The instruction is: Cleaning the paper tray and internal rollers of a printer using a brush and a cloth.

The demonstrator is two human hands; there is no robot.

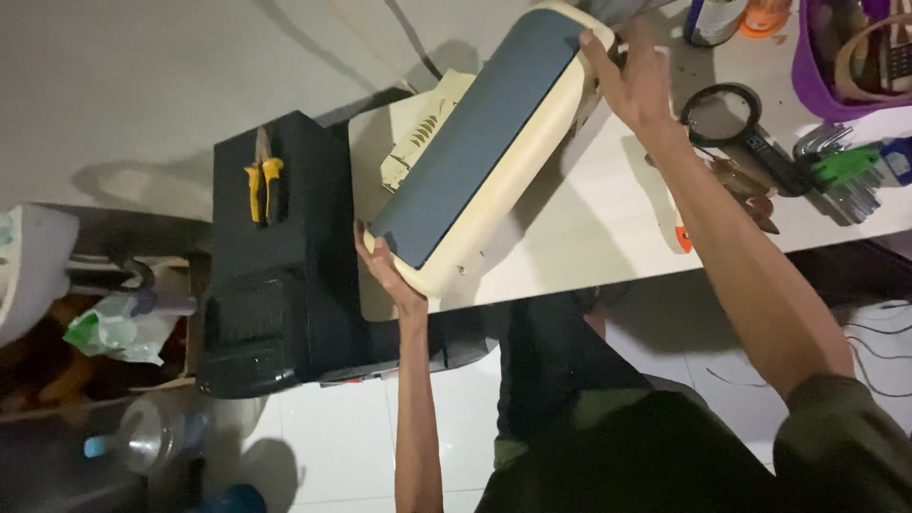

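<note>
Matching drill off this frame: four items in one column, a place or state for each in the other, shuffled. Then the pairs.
Items:
1. yellow-handled pliers
2. magnifying glass
3. cream and grey cover panel
4. purple basket

Places or states:
A. held at both ends, left hand at the near end and right hand at the far end
B. lying on top of the black box
C. at the far right corner of the white table
D. flat on the table just right of the right wrist

Pairs: 1-B, 2-D, 3-A, 4-C
</note>
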